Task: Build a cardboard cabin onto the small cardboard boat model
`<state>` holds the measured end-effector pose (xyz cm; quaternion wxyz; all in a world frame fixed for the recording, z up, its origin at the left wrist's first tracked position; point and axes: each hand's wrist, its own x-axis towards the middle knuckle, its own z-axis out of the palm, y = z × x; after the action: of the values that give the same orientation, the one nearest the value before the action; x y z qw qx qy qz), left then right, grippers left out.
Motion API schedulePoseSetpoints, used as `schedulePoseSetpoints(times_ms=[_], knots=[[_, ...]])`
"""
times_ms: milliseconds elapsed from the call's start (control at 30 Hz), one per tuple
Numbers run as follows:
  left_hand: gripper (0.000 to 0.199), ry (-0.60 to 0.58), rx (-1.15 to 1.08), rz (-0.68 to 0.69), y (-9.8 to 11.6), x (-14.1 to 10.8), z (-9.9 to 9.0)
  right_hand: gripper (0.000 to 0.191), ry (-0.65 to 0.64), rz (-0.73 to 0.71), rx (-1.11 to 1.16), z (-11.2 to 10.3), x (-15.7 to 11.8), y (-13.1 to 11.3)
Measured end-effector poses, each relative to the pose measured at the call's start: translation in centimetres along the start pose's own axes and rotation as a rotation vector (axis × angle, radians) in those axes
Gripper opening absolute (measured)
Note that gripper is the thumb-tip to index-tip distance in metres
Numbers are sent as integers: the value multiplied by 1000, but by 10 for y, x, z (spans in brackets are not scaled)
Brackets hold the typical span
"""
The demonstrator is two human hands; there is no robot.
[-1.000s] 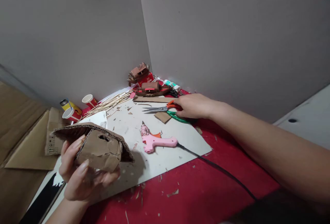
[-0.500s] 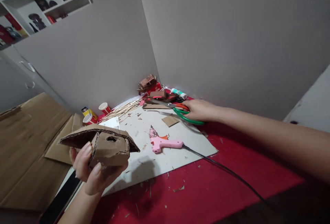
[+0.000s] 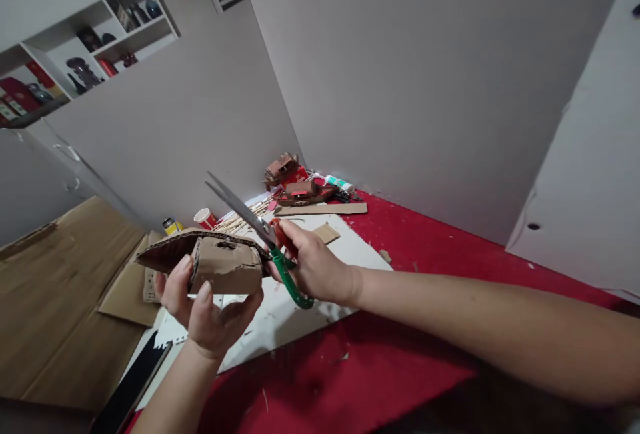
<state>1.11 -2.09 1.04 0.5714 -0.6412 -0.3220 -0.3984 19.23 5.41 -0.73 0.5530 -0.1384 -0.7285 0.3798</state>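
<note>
A folded cardboard piece [image 3: 227, 269] with a small ragged hole in its top is gripped from below by my left hand [image 3: 210, 317]. My right hand [image 3: 320, 264] is closed on the scissors [image 3: 291, 287], which have one green and one orange handle. Their blades point up and to the left, above the cardboard piece. The right hand's fingers are close to the right end of the cardboard. The pink glue gun does not show now.
Large cardboard sheets [image 3: 65, 307] lie at the left. On the red table [image 3: 425, 247] are a white board [image 3: 260, 341], a cardboard strip [image 3: 345, 209], a small cardboard square [image 3: 327, 233], wooden sticks, a paper cup [image 3: 205, 219], a white-green tube [image 3: 340, 184] and brown models [image 3: 300, 191].
My right hand has brought the scissors left and toward me, beside the cardboard piece. The blades now point more upward. The glue gun has gone out of sight, and the view has shifted slightly.
</note>
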Motion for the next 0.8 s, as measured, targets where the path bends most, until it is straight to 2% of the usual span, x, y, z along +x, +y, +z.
schedulePoseSetpoints(times_ms=[167, 233, 267, 300, 333, 367, 400, 467, 500, 533, 567, 600, 667, 800], knots=[[109, -151, -92, -76, 13, -6, -16, 26, 44, 7, 11, -5, 6, 4], [96, -128, -181, -156, 19, -17, -31, 25, 68, 18, 4, -11, 7, 3], [83, -68, -236, -241, 21, -23, -39, 25, 75, 22, 1, -15, 7, 3], [70, 49, -304, -336, 22, -28, -47, 26, 75, 26, -2, -18, 7, 3], [59, 113, -387, -494, 21, -31, -55, 26, 70, 30, -6, -22, 6, 2], [53, 87, -470, -719, 19, -32, -63, 26, 61, 36, -12, -25, 5, 1], [43, 175, -500, -952, 15, -32, -68, 26, 49, 45, -17, -27, 4, 1], [32, 216, -593, -1308, 6, -25, -74, 24, -3, 67, -17, -29, 1, 0], [29, 153, -676, -1476, 4, -20, -74, 22, -38, 77, -10, -28, -1, 0], [25, 13, -794, -1660, 2, -15, -72, 21, -77, 85, -3, -27, -2, -1], [27, -212, -939, -1864, 3, -11, -69, 20, -117, 90, 1, -25, -4, -1], [38, -334, -1008, -1949, 7, -7, -64, 19, -158, 88, 2, -23, -5, -1], [54, -481, -1117, -2047, 16, -5, -56, 17, -222, 66, -5, -17, -9, -1], [52, -718, -1477, -2163, 30, -11, -48, 19, -337, -22, -2, -6, -13, 3]])
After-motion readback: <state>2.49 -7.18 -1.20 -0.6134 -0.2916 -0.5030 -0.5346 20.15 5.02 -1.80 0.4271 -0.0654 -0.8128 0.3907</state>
